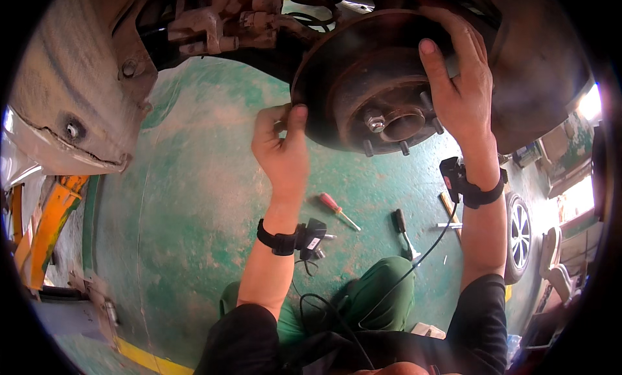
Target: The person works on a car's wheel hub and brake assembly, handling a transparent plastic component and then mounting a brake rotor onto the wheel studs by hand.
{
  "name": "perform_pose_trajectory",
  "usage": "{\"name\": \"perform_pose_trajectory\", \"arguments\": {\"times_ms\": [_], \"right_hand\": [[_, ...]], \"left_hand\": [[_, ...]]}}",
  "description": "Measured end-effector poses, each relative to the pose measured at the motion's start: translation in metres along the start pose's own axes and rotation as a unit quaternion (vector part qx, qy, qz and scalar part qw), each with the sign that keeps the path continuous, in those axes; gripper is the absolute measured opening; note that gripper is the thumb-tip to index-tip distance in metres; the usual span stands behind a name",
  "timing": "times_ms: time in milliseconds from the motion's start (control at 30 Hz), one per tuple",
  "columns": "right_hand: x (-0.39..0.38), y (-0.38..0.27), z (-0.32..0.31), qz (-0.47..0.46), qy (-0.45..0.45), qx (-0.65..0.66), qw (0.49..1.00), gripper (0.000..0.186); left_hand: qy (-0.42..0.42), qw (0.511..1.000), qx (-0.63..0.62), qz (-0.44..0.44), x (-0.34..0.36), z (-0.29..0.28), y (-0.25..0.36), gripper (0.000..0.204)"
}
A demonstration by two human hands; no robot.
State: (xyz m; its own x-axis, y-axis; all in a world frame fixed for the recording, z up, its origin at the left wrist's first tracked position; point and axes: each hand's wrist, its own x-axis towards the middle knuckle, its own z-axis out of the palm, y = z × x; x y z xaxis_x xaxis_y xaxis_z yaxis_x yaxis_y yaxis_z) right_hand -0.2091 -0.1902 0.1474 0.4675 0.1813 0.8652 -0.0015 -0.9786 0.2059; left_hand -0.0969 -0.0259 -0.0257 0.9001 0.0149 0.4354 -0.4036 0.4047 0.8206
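Observation:
A dark, rusty brake disc [353, 60] sits on the hub under the car body. One shiny lug nut [375, 123] is on a stud, and several bare studs [405, 147] stick out around the centre hole. My left hand [282, 141] pinches the disc's left edge, its thumb in front and fingers curled behind. At the upper right, my right hand [463, 83] wraps over the rim with its thumb on the face side; some fingertips are hidden behind the disc. A rusty brake caliper [210, 22] hangs to the left of the disc, apart from both hands.
On the green floor [194, 200] lie a red-handled screwdriver [332, 204] and a black-handled ratchet [403, 229]. A wheel [516, 239] stands at the right. An orange lift arm [53, 226] is at the left, below the car's sill. Cables hang from my wrist straps.

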Motion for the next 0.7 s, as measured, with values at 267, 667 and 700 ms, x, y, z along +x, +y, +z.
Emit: {"name": "perform_pose_trajectory", "arguments": {"times_ms": [267,667,700], "right_hand": [[0.009,-0.013,-0.001,0.016,-0.013,-0.008,1.000,0.031],[0.023,-0.006,0.009,0.162,-0.047,0.057,0.984,0.031],[0.023,-0.006,0.008,0.160,-0.037,0.054,0.985,0.032]], "left_hand": [[-0.035,0.997,0.015,-0.065,0.005,-0.010,0.002,0.020],[0.016,0.999,-0.037,-0.031,0.010,0.005,0.011,0.022],[0.023,0.999,-0.042,-0.023,0.010,0.007,0.008,0.022]]}}
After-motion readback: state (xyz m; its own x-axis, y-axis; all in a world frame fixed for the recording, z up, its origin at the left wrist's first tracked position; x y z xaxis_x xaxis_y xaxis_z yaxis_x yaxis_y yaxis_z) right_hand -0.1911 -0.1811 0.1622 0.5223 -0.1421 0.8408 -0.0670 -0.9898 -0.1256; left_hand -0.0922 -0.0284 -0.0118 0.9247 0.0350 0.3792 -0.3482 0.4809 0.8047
